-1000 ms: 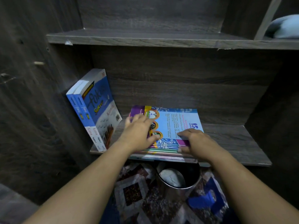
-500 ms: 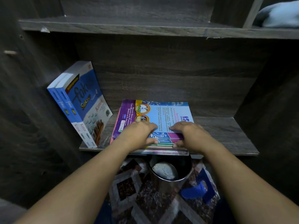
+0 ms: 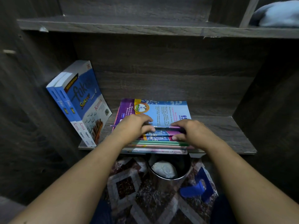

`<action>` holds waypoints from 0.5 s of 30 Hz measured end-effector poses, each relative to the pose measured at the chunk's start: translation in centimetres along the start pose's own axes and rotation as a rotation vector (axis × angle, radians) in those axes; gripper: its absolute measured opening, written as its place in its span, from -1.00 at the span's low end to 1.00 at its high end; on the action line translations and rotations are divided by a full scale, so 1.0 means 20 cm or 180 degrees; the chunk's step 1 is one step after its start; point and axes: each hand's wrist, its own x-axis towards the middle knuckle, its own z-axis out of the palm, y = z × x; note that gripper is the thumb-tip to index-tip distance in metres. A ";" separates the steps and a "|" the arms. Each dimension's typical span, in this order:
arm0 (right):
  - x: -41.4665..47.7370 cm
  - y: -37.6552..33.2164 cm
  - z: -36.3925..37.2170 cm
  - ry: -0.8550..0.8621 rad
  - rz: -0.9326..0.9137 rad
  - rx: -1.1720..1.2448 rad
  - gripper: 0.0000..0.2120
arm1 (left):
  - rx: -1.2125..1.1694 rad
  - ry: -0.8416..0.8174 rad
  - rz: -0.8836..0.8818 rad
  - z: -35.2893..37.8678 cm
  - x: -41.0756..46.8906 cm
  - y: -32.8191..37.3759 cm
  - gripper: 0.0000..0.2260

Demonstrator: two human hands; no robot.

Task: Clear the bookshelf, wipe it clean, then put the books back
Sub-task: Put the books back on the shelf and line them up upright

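Curling over the near edge of the top book (image 3: 163, 110), the left hand (image 3: 134, 126) and right hand (image 3: 192, 131) grip it at mid-frame with bent fingers. The book lies on a flat stack (image 3: 155, 145) at the front of the lower shelf (image 3: 226, 135). Two blue books (image 3: 80, 101) lean on the side wall at left of frame, near the stack, while a metal bin (image 3: 168, 177) stands on a patterned rug (image 3: 129, 191) at lower centre and a pale cloth (image 3: 278, 13) sits upper right.
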 end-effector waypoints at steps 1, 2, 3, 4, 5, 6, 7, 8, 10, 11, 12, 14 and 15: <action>0.00 -0.01 0.00 0.0042 -0.0024 -0.0168 -0.42 | 0.0059 0.0031 0.0025 0.00 0.01 0.01 -0.60; -0.01 -0.01 0.00 0.0081 -0.0040 -0.0338 -0.40 | 0.0162 0.0024 0.0060 0.00 0.01 0.01 -0.62; -0.01 -0.02 0.00 0.0083 -0.0024 -0.0474 -0.38 | 0.0302 0.0005 0.0103 0.01 0.01 0.02 -0.63; -0.02 -0.03 -0.01 0.0048 0.0025 -0.0553 -0.35 | 0.0451 -0.0022 0.0143 0.02 0.01 0.04 -0.64; -0.02 -0.04 -0.01 0.0003 0.0082 -0.0576 -0.33 | 0.0569 -0.0036 0.0179 0.03 0.00 0.04 -0.65; -0.03 -0.04 -0.01 -0.0034 0.0112 -0.0546 -0.33 | 0.0617 -0.0041 0.0216 0.04 -0.01 0.05 -0.66; -0.03 -0.04 -0.02 -0.0029 0.0086 -0.0482 -0.34 | 0.0618 -0.0017 0.0261 0.06 -0.02 0.06 -0.67; -0.03 -0.05 -0.03 0.0028 0.0012 -0.0398 -0.39 | 0.0586 0.0025 0.0325 0.07 -0.03 0.07 -0.68; -0.03 -0.05 -0.05 0.0293 -0.0164 -0.0254 -0.53 | 0.0483 0.0098 0.0421 0.08 -0.04 0.08 -0.66; -0.03 -0.06 -0.06 0.0474 -0.0249 -0.0291 -0.59 | 0.0455 0.0100 0.0421 0.08 -0.04 0.09 -0.63; -0.03 -0.06 -0.06 0.0659 -0.0313 -0.0403 -0.63 | 0.0506 0.0104 0.0386 0.08 -0.03 0.09 -0.57; -0.02 -0.05 -0.05 0.1017 -0.0340 -0.0566 -0.67 | 0.0818 0.0186 0.0233 0.08 -0.01 0.10 -0.56; -0.01 -0.04 -0.04 0.1213 -0.0341 -0.0516 -0.69 | 0.0955 0.0306 0.0168 0.07 0.00 0.11 -0.63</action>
